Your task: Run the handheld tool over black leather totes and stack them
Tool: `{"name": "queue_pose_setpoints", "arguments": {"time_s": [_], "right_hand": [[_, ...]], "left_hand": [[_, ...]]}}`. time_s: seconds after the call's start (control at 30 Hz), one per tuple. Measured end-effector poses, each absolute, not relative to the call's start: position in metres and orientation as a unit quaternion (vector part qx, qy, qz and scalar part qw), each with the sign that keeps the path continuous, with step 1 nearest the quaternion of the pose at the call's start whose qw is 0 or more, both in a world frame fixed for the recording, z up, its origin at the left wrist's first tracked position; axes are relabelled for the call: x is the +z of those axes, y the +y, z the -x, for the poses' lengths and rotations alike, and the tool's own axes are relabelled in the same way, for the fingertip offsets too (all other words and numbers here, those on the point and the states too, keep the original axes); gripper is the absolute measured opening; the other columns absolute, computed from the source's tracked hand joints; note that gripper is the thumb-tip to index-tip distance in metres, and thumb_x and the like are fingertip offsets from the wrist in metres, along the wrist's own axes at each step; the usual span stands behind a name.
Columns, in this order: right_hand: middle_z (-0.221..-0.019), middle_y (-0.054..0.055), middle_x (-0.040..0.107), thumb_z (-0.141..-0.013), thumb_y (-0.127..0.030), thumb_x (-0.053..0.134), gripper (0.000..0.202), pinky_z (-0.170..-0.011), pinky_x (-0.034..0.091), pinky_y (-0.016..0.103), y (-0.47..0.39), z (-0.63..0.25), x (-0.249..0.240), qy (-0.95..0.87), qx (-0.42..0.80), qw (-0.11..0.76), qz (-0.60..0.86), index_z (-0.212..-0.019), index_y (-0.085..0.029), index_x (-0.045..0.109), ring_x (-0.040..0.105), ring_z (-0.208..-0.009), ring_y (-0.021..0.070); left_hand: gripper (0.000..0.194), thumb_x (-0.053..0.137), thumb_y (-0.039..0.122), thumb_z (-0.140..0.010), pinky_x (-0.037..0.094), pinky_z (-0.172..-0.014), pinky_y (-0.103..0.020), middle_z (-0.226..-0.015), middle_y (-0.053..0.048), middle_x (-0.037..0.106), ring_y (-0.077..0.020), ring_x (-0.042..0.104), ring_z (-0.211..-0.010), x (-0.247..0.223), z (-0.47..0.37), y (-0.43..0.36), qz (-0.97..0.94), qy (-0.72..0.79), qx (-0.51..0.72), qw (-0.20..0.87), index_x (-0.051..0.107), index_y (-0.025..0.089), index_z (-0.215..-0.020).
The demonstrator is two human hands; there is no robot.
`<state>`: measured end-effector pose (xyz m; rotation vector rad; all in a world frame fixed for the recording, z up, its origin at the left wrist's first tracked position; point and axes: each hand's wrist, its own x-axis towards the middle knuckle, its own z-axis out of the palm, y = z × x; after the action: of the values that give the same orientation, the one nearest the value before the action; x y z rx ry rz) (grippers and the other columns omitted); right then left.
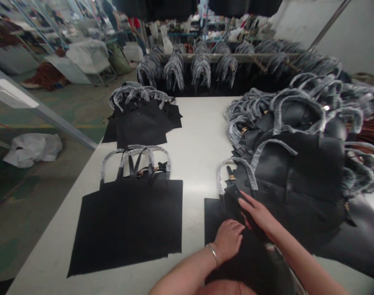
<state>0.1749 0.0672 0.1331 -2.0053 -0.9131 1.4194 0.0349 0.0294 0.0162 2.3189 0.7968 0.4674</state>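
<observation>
My left hand, with a silver bangle at the wrist, rests on a black leather bag panel near the front edge of the table; its fingers are curled and their tips are hard to make out. Just right of it, my right hand is closed around a folded black leather part, thumb on top. A handle wrapped in clear film arches behind my hands, with a gold clasp inside the arch. Left of my hands, another black bag panel lies flat with wrapped handles.
The white table shows between the two sides. Black bag pieces are piled at the back left. A large heap of bags covers the right side. Beyond the table, wrapped handles hang on a rack. A metal post stands left.
</observation>
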Motion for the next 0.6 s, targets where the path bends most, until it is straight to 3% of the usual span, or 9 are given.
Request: {"name": "queue_pose_setpoints", "arguments": {"time_s": [0.13,0.23,0.3,0.43,0.6], "right_hand": [[-0.06,-0.004,0.056,-0.084,-0.055,0.055,0.069,-0.041,0.044,0.024,0.026,-0.207,0.138,-0.262,0.489,0.316,0.77,-0.145,-0.029,0.035,0.053,-0.042,0.0135],[-0.06,-0.005,0.055,-0.081,-0.058,0.057,0.074,-0.042,0.044,0.024,-0.001,-0.214,0.129,-0.245,0.486,0.338,0.767,-0.145,-0.03,0.034,0.052,-0.044,0.0129],[-0.06,-0.006,0.055,-0.08,-0.06,0.058,0.077,-0.042,0.043,0.024,-0.016,-0.215,0.12,-0.23,0.5,0.347,0.759,-0.146,-0.028,0.033,0.051,-0.044,0.0124],[-0.063,-0.005,0.056,-0.08,-0.06,0.059,0.079,-0.043,0.043,0.023,-0.038,-0.216,0.105,-0.203,0.515,0.353,0.754,-0.146,-0.027,0.033,0.052,-0.044,0.0115],[-0.066,-0.004,0.059,-0.081,-0.057,0.058,0.075,-0.045,0.045,0.023,-0.052,-0.22,0.096,-0.2,0.501,0.326,0.776,-0.146,-0.027,0.035,0.055,-0.046,0.0117]], "left_hand": [[0.032,0.042,0.016,-0.095,0.048,-0.09,-0.027,-0.118,-0.007,0.054,-0.0171,0.053,-0.105,0.033,-0.061,0.103,-0.851,0.416,0.168,0.273,0.045,0.019,-0.126],[0.041,0.047,0.015,-0.092,0.048,-0.089,-0.034,-0.133,-0.013,0.042,-0.0228,0.05,-0.109,0.043,-0.084,0.168,-0.887,0.396,0.123,0.203,0.04,0.018,-0.133],[0.037,0.048,0.013,-0.091,0.047,-0.089,-0.035,-0.138,-0.012,0.038,-0.0238,0.05,-0.109,0.043,-0.098,0.205,-0.914,0.344,0.097,0.194,0.047,0.02,-0.127],[0.021,0.044,0.009,-0.092,0.045,-0.088,-0.031,-0.12,-0.009,0.053,-0.0212,0.051,-0.104,0.035,-0.113,0.248,-0.955,0.235,0.032,0.18,0.061,0.017,-0.102],[0.024,0.043,0.002,-0.087,0.041,-0.091,-0.028,-0.103,-0.007,0.058,-0.018,0.053,-0.095,0.031,-0.113,0.264,-0.972,0.176,-0.018,0.157,0.061,0.014,-0.098]]}}
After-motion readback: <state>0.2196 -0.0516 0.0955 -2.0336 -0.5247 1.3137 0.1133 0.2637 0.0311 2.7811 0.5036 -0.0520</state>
